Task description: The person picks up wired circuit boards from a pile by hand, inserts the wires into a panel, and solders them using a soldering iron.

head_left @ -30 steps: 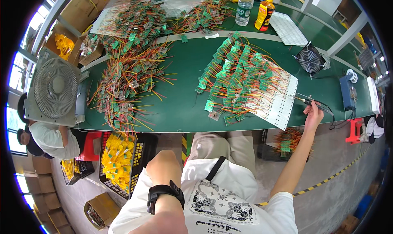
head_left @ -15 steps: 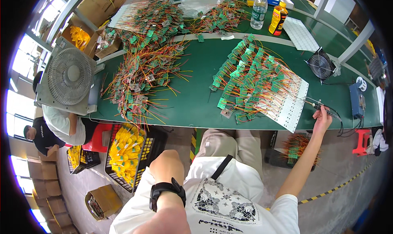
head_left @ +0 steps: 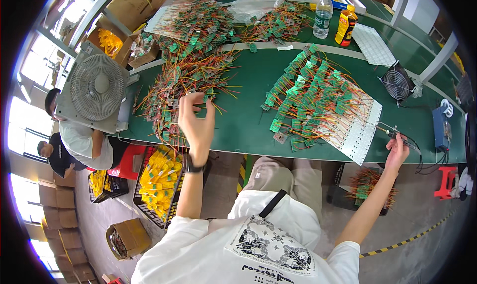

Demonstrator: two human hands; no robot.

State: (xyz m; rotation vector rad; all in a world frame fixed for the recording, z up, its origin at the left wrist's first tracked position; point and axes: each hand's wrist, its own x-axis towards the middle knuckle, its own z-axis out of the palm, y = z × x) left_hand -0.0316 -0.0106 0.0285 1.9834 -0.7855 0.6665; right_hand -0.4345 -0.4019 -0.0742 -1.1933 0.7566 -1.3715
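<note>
Green matting covers the long workbench [head_left: 248, 120], which fills the upper half of the head view under bright daylight from windows at nine o'clock. Since half a second ago the left hand [head_left: 196, 120] has swung up from beside the person's lap and now reaches over the bench edge toward the heap of small green circuit boards with red and orange wires [head_left: 186, 80] at eleven o'clock; its fingers [head_left: 191, 99] are curled, thumb and fingertips closing on a wire or board at the heap's near edge, though what they pinch is too small to tell. The reach reads as picking up another piece from the heap. At three o'clock the right hand [head_left: 397, 152] stays at the bench's near edge, wrapped around a dark pen-shaped tool with a cable [head_left: 397, 133]. Between the hands, at one o'clock, boards lie fanned in rows on a white perforated sheet [head_left: 357, 135]. A desk fan [head_left: 97, 90] stands at ten o'clock, two bottles [head_left: 334, 20] at twelve.
</note>
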